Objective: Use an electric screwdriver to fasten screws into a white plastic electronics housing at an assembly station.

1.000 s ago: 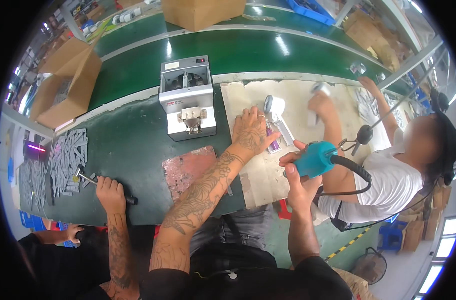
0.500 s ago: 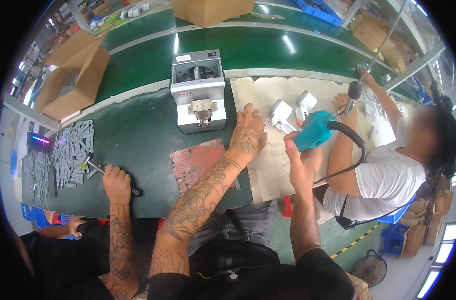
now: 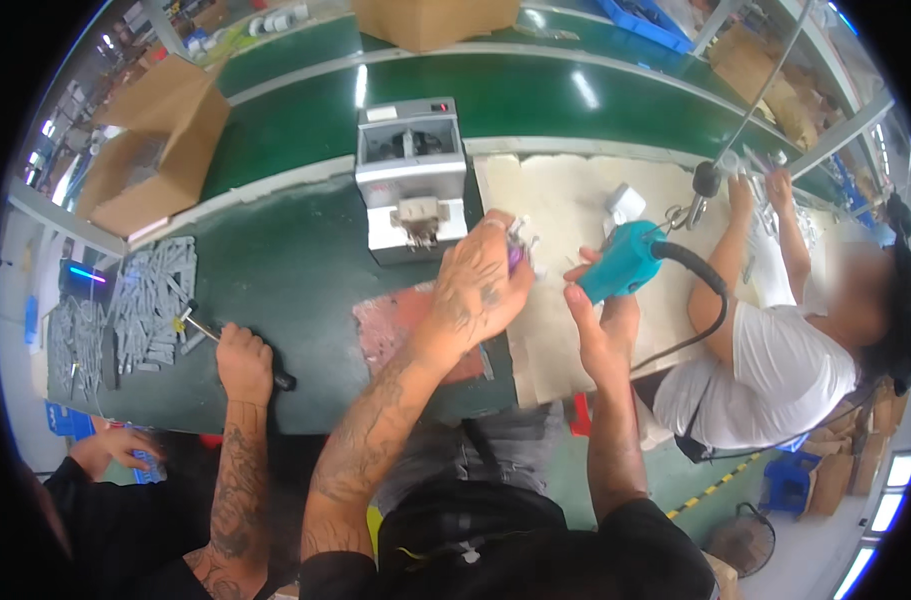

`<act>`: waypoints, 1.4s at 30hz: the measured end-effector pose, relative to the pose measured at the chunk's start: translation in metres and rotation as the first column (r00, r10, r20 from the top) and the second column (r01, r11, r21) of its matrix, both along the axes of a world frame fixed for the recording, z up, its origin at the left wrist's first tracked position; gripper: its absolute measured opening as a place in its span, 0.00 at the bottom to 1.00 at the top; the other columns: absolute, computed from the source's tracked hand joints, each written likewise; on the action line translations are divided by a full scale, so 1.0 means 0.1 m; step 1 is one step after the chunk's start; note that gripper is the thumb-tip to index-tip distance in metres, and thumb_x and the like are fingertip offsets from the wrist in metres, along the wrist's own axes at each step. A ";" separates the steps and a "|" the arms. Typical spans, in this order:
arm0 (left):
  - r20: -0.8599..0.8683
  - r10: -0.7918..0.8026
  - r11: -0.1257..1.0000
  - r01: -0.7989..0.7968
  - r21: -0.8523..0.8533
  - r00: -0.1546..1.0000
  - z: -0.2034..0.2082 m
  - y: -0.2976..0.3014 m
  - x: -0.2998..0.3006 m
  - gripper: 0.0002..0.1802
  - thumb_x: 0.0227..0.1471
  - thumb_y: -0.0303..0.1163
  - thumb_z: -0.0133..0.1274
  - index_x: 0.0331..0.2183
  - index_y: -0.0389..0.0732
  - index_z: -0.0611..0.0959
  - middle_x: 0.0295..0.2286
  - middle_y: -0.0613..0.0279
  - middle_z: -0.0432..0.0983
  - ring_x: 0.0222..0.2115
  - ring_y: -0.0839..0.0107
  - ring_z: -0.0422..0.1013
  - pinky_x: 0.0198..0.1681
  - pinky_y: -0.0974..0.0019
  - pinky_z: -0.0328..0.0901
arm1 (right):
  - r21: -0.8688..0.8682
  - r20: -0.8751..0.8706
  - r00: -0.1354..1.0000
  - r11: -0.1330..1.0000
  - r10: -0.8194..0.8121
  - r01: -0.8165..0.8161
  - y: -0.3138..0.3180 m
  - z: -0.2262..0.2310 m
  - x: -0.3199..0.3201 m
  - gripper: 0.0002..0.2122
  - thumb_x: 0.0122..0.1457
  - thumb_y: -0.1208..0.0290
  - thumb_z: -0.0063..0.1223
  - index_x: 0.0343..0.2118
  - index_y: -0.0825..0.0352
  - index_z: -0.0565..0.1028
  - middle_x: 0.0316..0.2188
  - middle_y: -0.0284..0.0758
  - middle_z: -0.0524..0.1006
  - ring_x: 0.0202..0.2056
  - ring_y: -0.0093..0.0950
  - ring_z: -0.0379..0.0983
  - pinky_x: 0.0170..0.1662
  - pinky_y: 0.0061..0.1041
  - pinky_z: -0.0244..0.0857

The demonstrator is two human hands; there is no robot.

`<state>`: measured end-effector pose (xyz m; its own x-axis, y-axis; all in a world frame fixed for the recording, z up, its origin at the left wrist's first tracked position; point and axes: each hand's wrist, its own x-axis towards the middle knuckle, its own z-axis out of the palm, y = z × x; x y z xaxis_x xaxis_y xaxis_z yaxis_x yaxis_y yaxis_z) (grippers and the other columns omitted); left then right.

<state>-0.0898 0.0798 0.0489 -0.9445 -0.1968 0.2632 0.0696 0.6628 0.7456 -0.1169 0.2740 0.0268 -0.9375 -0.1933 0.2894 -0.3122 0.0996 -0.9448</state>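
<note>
My left hand (image 3: 480, 285) is closed around a small white part (image 3: 518, 243) with a purple patch. Its fingers hide most of that part, so I cannot tell its kind. A teal corded power tool (image 3: 618, 262) is gripped in my right hand (image 3: 605, 335), thumb along its near side; its working tip does not show. Behind the tool, a white square-headed part (image 3: 625, 204) lies on the beige paper sheet (image 3: 550, 345). My left forearm crosses a worn reddish mat (image 3: 385, 325). Left of my hand stands a grey-and-silver bench machine (image 3: 410, 180).
At left, a co-worker's hand (image 3: 245, 365) holds a hammer (image 3: 203, 325) beside a heap of grey strips (image 3: 155, 300). Another co-worker in a white shirt (image 3: 775, 370) reaches forward at right. A cardboard box (image 3: 190, 130) and a green conveyor (image 3: 515, 105) lie beyond. The tool's black cable (image 3: 710, 275) loops right.
My left hand has drawn back and left from the paper with a white part; one white part there is gone. My right hand stays on the tool. The right co-worker's hands moved farther away.
</note>
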 end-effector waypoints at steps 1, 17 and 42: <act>0.018 -0.006 0.998 0.005 0.061 1.000 0.07 -0.09 0.06 0.21 0.53 0.27 0.58 0.48 0.34 0.74 0.36 0.44 0.80 0.38 0.41 0.78 0.41 0.45 0.72 | 0.050 0.014 1.000 0.999 0.009 -0.010 -0.02 0.01 0.00 0.24 0.61 0.70 0.66 0.58 0.71 0.74 0.42 0.35 0.83 0.47 0.25 0.76 0.58 0.31 0.66; -0.057 0.227 0.670 -0.114 0.734 0.972 -0.48 -0.62 1.47 0.22 0.62 0.23 0.60 0.54 0.38 0.70 0.44 0.60 0.80 0.47 0.73 0.76 0.52 0.66 0.71 | -0.108 -0.337 0.932 0.989 -0.136 0.105 -0.42 -0.84 0.23 0.32 0.66 0.49 0.60 0.59 0.73 0.68 0.55 0.46 0.72 0.57 0.38 0.69 0.63 0.42 0.60; 0.061 0.011 0.398 -0.060 0.916 0.998 -0.33 -0.64 1.86 0.13 0.68 0.27 0.48 0.52 0.36 0.74 0.37 0.57 0.82 0.34 0.73 0.78 0.38 0.68 0.72 | -0.174 0.224 0.845 0.873 0.485 -0.455 -0.89 0.05 0.81 0.43 0.51 0.68 0.76 0.67 0.69 0.60 0.53 0.41 0.74 0.53 0.31 0.74 0.56 0.32 0.70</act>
